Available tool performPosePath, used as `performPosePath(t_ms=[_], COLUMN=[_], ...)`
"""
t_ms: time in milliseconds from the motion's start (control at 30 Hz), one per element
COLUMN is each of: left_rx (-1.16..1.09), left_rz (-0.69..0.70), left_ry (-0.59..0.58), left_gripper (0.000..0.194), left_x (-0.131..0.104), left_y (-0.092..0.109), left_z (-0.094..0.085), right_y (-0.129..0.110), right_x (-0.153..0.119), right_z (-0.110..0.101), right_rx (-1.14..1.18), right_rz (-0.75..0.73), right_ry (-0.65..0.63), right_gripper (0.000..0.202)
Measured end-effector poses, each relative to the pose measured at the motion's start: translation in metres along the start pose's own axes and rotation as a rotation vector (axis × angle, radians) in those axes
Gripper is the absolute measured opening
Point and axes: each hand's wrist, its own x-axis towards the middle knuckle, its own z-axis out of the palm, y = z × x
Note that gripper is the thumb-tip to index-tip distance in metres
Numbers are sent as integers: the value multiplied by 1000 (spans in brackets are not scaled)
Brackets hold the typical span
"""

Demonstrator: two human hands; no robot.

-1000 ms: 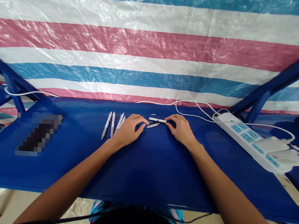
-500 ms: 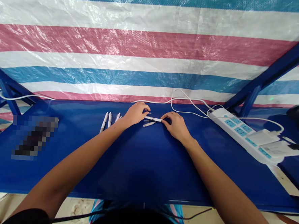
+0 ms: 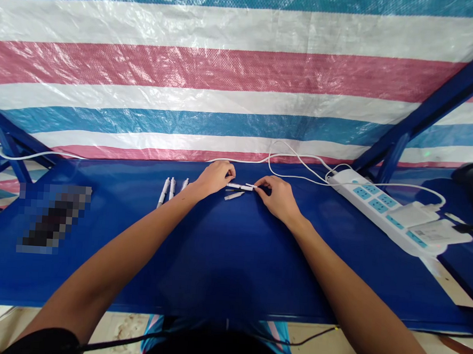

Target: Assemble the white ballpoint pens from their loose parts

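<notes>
My left hand [image 3: 216, 177] is at the far middle of the blue table, its thumb and fingertips closed together. What they pinch, if anything, is too small to make out. Just below those fingertips is the left end of a white pen barrel [image 3: 239, 187] with a dark band. On the barrel's other side, my right hand [image 3: 277, 196] pinches a thin white pen part [image 3: 251, 185] at the barrel's right end. Nearer me lies a loose pale pen piece [image 3: 234, 196]. Several white pens [image 3: 163, 192] are side by side left of my left hand, partly hidden by the forearm.
A white power strip [image 3: 378, 210] with plugged-in chargers sits at the right. Its white cable [image 3: 297, 155] runs along the table's back edge. A pixelated dark object [image 3: 55, 219] lies at the left. A striped plastic sheet [image 3: 243, 70] hangs behind the blue table [image 3: 231, 262].
My left fingertips have closed together and lifted slightly off the barrel. A thin white part now shows at my right fingertips, above the barrel's right end. The view has shifted slightly.
</notes>
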Motion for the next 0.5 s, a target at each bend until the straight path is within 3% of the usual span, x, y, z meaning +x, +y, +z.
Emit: performPosePath(t_ms=[100,267,500], left_rx=[-85,-228,-337], left_rz=[-16,26,-27], left_ry=[20,186,320], left_gripper=[16,11,15], left_x=[-8,-40,-84], left_y=[2,14,36], left_z=[-10,-25,-22], right_y=[-1,-8,-38], right_x=[0,-5,-20], right_z=[-1,-4,-4], right_rx=[17,90,185], right_rz=[13,-44,-212], right_ry=[22,73,136], right_gripper=[8,7,11])
